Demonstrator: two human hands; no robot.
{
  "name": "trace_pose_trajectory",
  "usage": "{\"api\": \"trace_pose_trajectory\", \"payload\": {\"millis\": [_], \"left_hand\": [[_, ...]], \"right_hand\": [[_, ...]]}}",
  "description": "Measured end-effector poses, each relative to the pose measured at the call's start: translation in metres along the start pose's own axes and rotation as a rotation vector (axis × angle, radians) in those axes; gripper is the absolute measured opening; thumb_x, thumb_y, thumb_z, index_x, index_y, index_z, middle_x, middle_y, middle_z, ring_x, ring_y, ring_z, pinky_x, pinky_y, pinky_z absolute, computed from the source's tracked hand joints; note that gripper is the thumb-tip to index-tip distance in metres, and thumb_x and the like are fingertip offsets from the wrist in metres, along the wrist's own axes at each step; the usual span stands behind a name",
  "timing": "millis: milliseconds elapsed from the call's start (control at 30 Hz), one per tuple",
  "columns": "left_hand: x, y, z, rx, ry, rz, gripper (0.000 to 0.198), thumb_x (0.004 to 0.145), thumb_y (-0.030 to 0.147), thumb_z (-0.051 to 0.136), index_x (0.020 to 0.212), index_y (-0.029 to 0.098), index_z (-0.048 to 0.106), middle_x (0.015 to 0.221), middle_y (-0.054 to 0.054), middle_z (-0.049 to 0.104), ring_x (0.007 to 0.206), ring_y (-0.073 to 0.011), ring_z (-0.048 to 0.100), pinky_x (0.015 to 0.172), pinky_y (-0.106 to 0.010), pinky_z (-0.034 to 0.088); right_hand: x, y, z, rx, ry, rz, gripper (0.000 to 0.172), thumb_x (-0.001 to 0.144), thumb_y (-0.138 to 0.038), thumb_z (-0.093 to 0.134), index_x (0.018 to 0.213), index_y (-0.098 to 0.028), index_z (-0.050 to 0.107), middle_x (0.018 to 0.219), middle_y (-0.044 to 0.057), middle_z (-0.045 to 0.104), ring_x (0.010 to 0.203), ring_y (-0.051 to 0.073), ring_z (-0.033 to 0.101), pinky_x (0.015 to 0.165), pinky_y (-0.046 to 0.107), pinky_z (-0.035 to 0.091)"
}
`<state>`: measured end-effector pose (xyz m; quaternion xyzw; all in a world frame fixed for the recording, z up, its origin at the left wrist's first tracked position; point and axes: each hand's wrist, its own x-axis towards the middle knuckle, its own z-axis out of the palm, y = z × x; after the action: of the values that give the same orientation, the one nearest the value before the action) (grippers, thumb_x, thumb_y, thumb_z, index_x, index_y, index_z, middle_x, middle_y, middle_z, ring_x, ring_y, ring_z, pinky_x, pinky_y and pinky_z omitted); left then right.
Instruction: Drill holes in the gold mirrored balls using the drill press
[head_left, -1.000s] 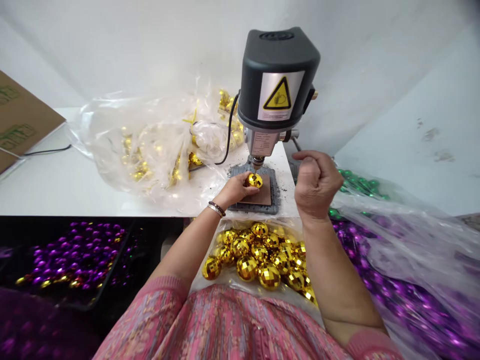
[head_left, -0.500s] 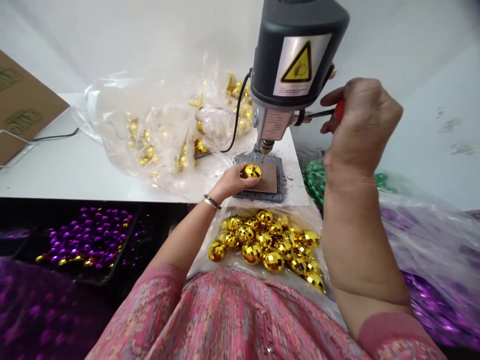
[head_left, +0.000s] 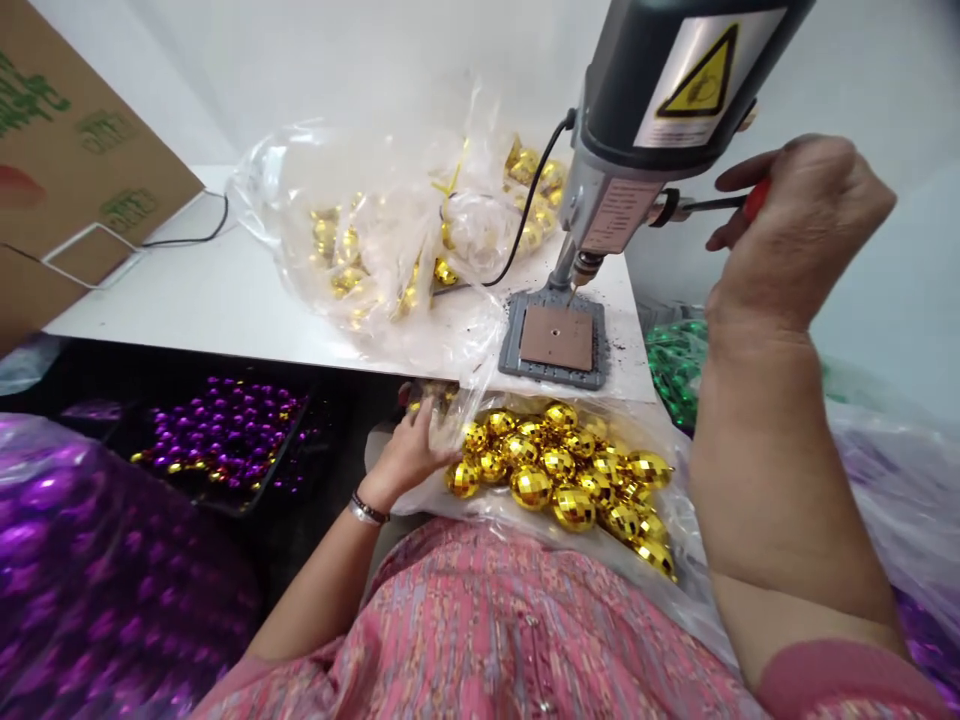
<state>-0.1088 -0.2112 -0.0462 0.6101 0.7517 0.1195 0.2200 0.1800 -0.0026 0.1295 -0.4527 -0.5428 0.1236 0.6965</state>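
Watching closely, we find the grip of our right hand (head_left: 802, 225) narrow around a red-handled tool (head_left: 756, 200) at 3 o'clock from the bench drill (head_left: 637, 110), and the grip of our left hand (head_left: 409, 452) wide against the clear plastic bag (head_left: 480, 345) by the gold mirror balls (head_left: 532, 487), which could roll away if that film gets tugged.

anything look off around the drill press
Dark specks of debris lie scattered on the white table beside the drill press base; they stand out against the pale surface, possibly drilling dust.
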Motion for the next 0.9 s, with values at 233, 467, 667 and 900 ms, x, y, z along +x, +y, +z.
{"api": "trace_pose_trajectory", "payload": {"millis": [233,467,667,900], "left_hand": [[0.004,-0.01,-0.015,-0.033,-0.005,-0.111,0.025,0.092,0.016,0.046,0.098,0.018,0.071,0.094,-0.009,0.076,0.091,-0.0212,0.071,0.087,-0.031,0.053],[0.037,0.02,-0.098,-0.029,0.486,0.196,0.029,0.09,0.015,0.052,0.115,0.016,0.066,0.105,-0.01,0.07,0.101,-0.022,0.066,0.099,-0.035,0.052],[0.015,0.01,-0.096,0.206,0.123,0.142,0.107,0.068,0.035,0.087,0.159,0.017,0.033,0.129,-0.02,0.064,0.109,-0.0305,0.067,0.091,-0.038,0.055],[-0.001,-0.03,-0.074,0.093,0.128,-0.176,0.092,0.081,0.018,0.063,0.163,0.012,0.02,0.102,-0.01,0.073,0.092,-0.0264,0.072,0.082,-0.034,0.055]], "right_hand": [[-0.002,-0.001,0.0,0.009,0.004,0.032,0.046,0.097,-0.014,0.031,0.064,-0.011,0.064,0.048,-0.006,0.043,0.042,0.001,0.037,0.051,0.022,0.028],[-0.006,-0.008,0.0,-0.018,-0.009,0.072,0.044,0.094,-0.008,0.031,0.066,-0.009,0.065,0.046,-0.005,0.038,0.041,0.004,0.035,0.051,0.024,0.027],[-0.008,-0.004,-0.004,-0.023,-0.04,0.014,0.043,0.095,-0.009,0.033,0.065,-0.011,0.064,0.053,-0.002,0.048,0.048,0.004,0.04,0.057,0.024,0.03],[-0.004,0.005,-0.002,0.027,-0.033,-0.048,0.049,0.097,-0.005,0.032,0.055,-0.017,0.054,0.054,0.0,0.052,0.055,0.005,0.046,0.064,0.023,0.037]]}}
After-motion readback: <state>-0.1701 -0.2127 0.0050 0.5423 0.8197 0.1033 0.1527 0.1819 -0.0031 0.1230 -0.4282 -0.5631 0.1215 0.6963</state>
